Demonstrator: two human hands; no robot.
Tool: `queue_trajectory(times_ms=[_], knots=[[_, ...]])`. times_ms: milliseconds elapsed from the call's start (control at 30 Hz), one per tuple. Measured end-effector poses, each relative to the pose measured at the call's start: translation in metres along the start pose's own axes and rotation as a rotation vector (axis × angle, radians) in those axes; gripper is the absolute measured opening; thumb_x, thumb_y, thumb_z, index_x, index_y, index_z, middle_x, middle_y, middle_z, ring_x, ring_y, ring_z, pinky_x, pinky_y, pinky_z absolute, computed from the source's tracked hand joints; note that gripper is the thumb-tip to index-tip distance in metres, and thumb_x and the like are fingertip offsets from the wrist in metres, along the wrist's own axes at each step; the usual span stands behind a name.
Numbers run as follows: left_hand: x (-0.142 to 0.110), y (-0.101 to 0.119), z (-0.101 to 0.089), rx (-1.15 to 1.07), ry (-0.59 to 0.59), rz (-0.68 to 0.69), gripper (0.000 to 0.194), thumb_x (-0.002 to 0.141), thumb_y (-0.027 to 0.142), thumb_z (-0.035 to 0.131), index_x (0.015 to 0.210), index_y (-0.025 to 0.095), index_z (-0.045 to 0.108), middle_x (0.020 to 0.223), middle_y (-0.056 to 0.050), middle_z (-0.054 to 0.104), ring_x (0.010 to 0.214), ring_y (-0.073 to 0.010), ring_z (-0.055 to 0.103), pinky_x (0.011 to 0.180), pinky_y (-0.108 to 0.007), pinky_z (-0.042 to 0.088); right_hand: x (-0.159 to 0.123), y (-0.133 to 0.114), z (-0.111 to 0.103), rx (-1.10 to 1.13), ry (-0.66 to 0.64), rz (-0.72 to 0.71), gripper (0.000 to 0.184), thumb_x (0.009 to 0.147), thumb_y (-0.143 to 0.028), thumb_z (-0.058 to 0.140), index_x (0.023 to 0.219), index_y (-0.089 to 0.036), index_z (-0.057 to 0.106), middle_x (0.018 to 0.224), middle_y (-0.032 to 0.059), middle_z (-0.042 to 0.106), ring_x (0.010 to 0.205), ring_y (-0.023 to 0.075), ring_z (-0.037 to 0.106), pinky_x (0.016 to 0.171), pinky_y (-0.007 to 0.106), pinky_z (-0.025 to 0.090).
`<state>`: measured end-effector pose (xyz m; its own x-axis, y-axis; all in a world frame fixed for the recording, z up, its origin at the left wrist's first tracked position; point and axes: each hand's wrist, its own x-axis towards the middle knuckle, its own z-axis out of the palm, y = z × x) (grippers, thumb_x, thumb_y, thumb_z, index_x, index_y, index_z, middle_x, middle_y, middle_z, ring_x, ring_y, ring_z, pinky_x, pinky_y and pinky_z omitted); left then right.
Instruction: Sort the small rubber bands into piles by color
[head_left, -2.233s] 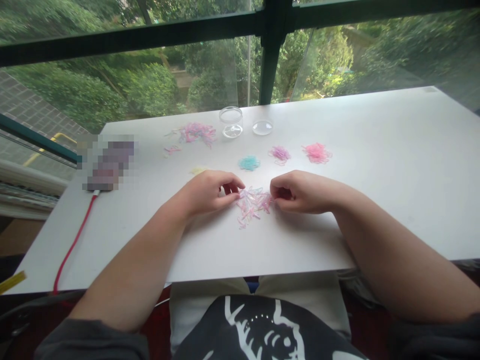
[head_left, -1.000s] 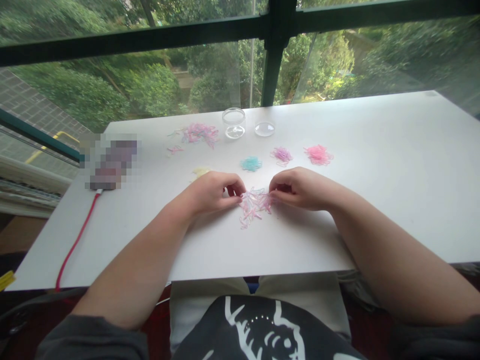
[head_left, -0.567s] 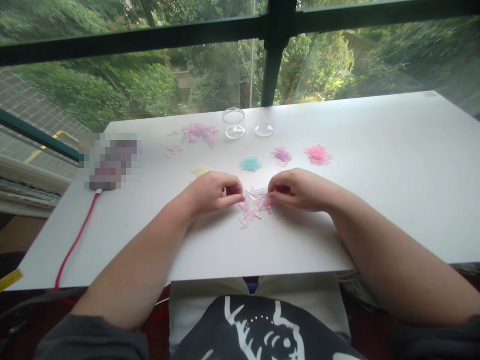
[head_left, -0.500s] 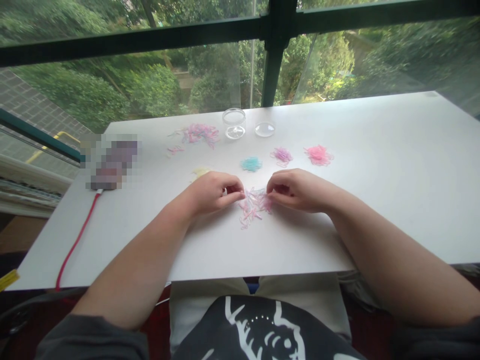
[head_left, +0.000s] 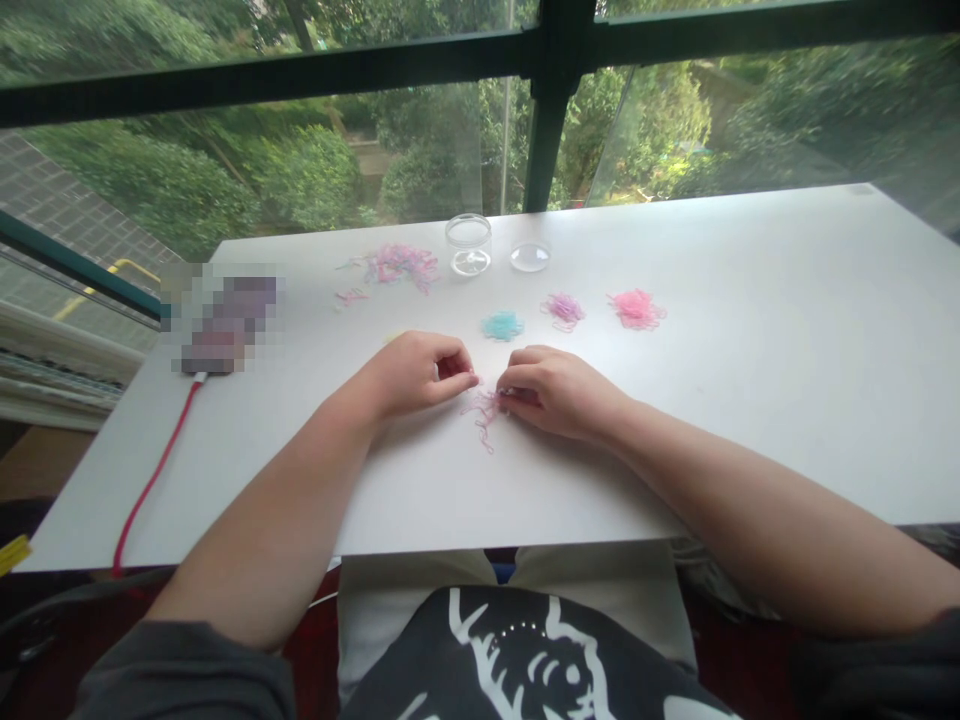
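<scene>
A small mixed pile of pink and pale, thin looped pieces that look like paper clips [head_left: 484,408] lies on the white table in front of me. My left hand [head_left: 431,372] is at its left edge, thumb and fingertips pinched; what they hold, if anything, is too small to make out. From the right, my right hand [head_left: 559,392] closes its fingers on some of the clips and hides part of the pile. Beyond my hands are sorted heaps: teal clips [head_left: 502,325], purple clips [head_left: 562,310] and pink clips [head_left: 636,309]. Yellow clips [head_left: 392,338] show partly behind my left hand.
A larger mixed heap of clips [head_left: 401,264] lies at the back left. Beside it stand an open clear round jar [head_left: 469,246] and its clear lid [head_left: 530,257]. A blurred-out device [head_left: 229,325] with a red cable [head_left: 160,475] is at the left. Windows border the far edge.
My right hand has moved left and closer to my left hand, covering more of the pile. The pile looks smaller and shifted left. My left hand has drawn slightly left.
</scene>
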<state>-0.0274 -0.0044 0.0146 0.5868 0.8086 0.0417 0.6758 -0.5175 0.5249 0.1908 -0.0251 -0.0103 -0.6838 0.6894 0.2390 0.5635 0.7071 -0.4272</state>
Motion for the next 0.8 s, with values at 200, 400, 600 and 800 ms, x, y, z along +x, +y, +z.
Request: queue_trajectory(times_ms=[200,400,600,800], knots=[[0.0,-0.001,0.003,0.008,-0.105,0.026,0.017,0.076,0.032,0.06,0.08,0.017,0.067,0.07,0.0,0.066,0.061,-0.0095,0.056,0.057,-0.02,0.039,-0.003,0.01,-0.013,0.189,0.0,0.058,0.013,0.083,-0.02,0.055,0.085,-0.015,0.066,0.077,0.0048,0.062,0.067,0.0125,0.053,0.063,0.023,0.04],[0.0,0.0,0.004,-0.002,-0.105,0.047,0.019,0.077,0.026,0.056,0.089,0.018,0.069,0.08,-0.001,0.069,0.068,-0.0111,0.058,0.062,-0.021,0.042,-0.004,0.013,-0.019,0.198,0.053,0.053,0.022,0.08,-0.011,0.049,0.089,-0.016,0.068,0.081,0.0056,0.066,0.071,0.0141,0.058,0.066,0.024,0.043],[0.0,0.002,0.004,0.008,-0.063,0.063,0.02,0.078,0.024,0.054,0.09,0.018,0.069,0.081,-0.002,0.069,0.067,-0.0109,0.058,0.066,-0.021,0.043,-0.006,0.014,-0.022,0.185,0.078,0.056,0.031,0.076,-0.005,0.044,0.092,-0.017,0.068,0.083,0.005,0.068,0.074,0.0146,0.06,0.069,0.025,0.045],[-0.001,0.003,0.004,0.011,-0.036,0.09,0.019,0.078,0.023,0.055,0.089,0.018,0.069,0.079,-0.001,0.068,0.065,-0.0102,0.056,0.067,-0.021,0.044,-0.007,0.018,-0.022,0.227,0.078,0.04,0.039,0.071,0.002,0.038,0.088,-0.018,0.067,0.085,0.0045,0.066,0.076,0.0139,0.061,0.071,0.026,0.046]])
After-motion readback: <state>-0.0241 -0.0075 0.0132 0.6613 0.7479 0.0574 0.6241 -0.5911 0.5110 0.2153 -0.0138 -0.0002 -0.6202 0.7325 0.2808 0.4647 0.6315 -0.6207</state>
